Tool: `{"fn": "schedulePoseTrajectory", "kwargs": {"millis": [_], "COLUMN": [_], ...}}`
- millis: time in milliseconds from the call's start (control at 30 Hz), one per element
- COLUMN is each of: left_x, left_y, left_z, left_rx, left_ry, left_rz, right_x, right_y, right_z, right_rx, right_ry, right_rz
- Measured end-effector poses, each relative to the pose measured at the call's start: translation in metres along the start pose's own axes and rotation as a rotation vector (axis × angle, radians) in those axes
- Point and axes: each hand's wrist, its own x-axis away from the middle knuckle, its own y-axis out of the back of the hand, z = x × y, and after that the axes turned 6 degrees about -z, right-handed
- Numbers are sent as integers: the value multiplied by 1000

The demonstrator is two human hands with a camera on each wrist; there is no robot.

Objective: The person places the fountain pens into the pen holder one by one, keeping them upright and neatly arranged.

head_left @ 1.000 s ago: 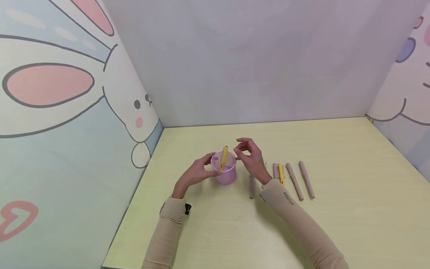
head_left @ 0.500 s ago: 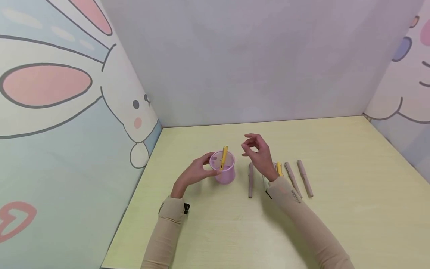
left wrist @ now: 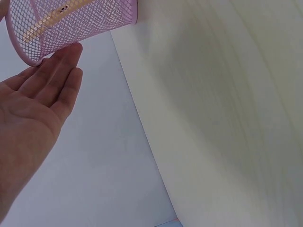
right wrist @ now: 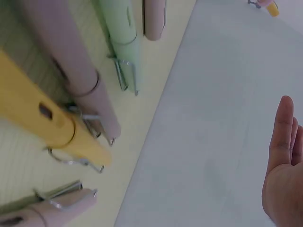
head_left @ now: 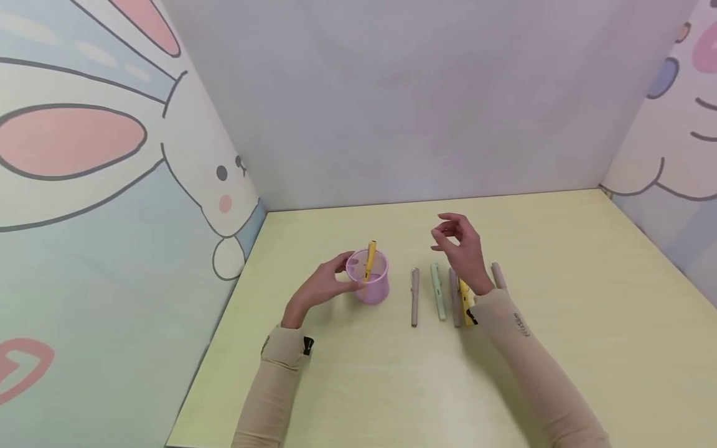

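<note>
A pink mesh pen holder [head_left: 374, 294] stands on the table with a yellow pen [head_left: 370, 258] leaning inside it, its top end above the rim. My left hand [head_left: 322, 287] holds the holder at its upper part, thumb on the near side and fingers round the far side. Through the mesh in the left wrist view, the yellow pen [left wrist: 59, 14] shows again. My right hand [head_left: 462, 246] is raised above the row of pens, fingers loosely bent and holding nothing. Nearest below it are a mauve pen [head_left: 455, 298] and a yellow pen [head_left: 465, 303], partly behind the wrist.
Left in the row lie a mauve pen [head_left: 415, 297] and a pale green pen [head_left: 438, 291]. Another mauve pen [head_left: 498, 275] shows past the right forearm, which hides part of the row. A grey wall [head_left: 426, 124] rises behind the table [head_left: 358, 386].
My right hand has moved right, away from the pen holder and over the pens, uncovering the green pen. The left hand stays at the holder, and the yellow pen still leans inside.
</note>
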Motion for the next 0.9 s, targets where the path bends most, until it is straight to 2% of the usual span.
{"fn": "schedulePoseTrajectory", "kwargs": {"millis": [400,633,733,900], "left_x": [0,-3,-3,-2], "left_y": [2,2,2,3], "left_z": [0,2,2,2], "left_rx": [3,10,6,3], "left_ry": [10,4,9,12], "left_rz": [15,21,20,20], "right_x": [2,6,7,8], "right_y": [47,72,79,95], "right_z": [8,10,8,-10], "right_rx": [106,129,148,197], "right_ry": [-81,-113,-127,-160], "right_rz": [-48,-49,-51,-61]}}
